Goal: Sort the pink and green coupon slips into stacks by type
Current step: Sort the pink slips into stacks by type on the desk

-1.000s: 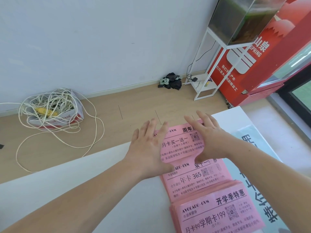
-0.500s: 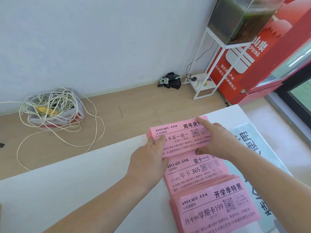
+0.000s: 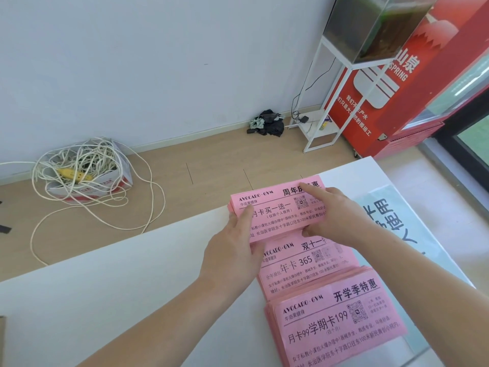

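One pink stack (image 3: 277, 214) gripped by left hand (image 3: 232, 252) and right hand (image 3: 337, 217), right end hidden

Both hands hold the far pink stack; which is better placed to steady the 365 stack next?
Likely left: the left hand overlaps the 365 stack at its left end; the right hand stretches over the far stack to its far edge.

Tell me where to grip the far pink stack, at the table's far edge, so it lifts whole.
Take the far pink stack by its two short ends, from left and right, thumb on top. It is wide, flat, loose slips, and its near edge overlaps the middle stack, so a front grip would likely disturb that one. The left hand and right hand hold those ends.
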The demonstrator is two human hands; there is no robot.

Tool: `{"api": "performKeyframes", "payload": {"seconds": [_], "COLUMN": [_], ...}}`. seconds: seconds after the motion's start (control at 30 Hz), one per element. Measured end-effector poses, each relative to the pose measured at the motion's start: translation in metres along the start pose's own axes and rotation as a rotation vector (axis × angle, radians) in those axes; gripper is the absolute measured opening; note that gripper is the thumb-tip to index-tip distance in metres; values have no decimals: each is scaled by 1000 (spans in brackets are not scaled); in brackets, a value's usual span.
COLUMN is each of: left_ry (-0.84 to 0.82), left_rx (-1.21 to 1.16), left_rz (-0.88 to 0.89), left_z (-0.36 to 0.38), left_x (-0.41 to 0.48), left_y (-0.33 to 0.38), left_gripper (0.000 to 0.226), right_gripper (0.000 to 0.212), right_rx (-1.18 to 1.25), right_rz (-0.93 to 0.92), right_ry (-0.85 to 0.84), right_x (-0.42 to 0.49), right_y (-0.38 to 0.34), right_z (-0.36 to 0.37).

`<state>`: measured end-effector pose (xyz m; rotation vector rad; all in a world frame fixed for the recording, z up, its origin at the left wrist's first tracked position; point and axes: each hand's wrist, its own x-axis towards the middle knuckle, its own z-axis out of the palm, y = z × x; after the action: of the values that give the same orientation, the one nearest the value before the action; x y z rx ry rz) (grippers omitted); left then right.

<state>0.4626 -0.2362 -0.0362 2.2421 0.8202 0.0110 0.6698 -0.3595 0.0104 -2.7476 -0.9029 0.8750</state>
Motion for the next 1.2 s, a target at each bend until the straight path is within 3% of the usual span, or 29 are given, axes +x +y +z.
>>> {"api": "performKeyframes", "payload": {"seconds": [0.1, 0.2, 0.4, 0.6, 0.87, 0.97, 1.07, 1.2], "left_ry": [-26, -35, -43, 92, 314, 367, 386, 256], "left_rx": [-33, -94, -195, -208, -314, -348, -255, -59], "left_rz": [4, -2, -28, -47, -226, -327, -400, -475], "left_z": [-11, -34, -90, -151, -216, -228, -236, -222], "left_x": [-9, -33, -118, -218, -350, -388, -413, -433], "left_y": [-3, -5, -29, -83, -181, -221, -258, -294], "left_gripper": [79, 78, 77, 67, 41, 36, 36, 45], "right_gripper": [121, 118, 88, 48, 30, 24, 24, 26], "right_rx": [-27, -79, 61, 233, 433, 401, 240, 1], "right_rz": [26, 16, -227, -418, -589, -673, -797, -879], "right_ry": [-95, -116, 26, -27, -124, -100, 78, 92], "right_x": [-9, -25, -85, -172, -264, -282, -288, -296], "right_y": [-7, -26, -101, -209, -333, -362, -382, -404], "right_z": [-12, -22, -11, 49, 172, 208, 238, 271]}}
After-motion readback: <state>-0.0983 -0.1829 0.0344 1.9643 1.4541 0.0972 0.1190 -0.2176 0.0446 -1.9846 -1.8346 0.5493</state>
